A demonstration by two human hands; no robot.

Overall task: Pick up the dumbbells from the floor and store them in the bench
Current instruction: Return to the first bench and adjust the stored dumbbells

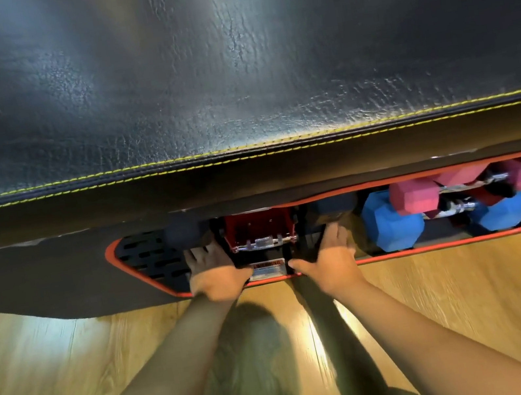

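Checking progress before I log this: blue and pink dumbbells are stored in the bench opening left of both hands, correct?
Not quite. The head view shows the blue dumbbells and pink dumbbells in the bench opening to the right of both the left hand and right hand.

Single head-mounted view: I look steeply down, very close over the black padded leather bench (232, 81), my forearms entering from below.

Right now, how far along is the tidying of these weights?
Blue dumbbells and pink dumbbells already lie inside the bench. The left hand and right hand reach into its opening; what they hold is hidden. No dumbbells show on the floor.
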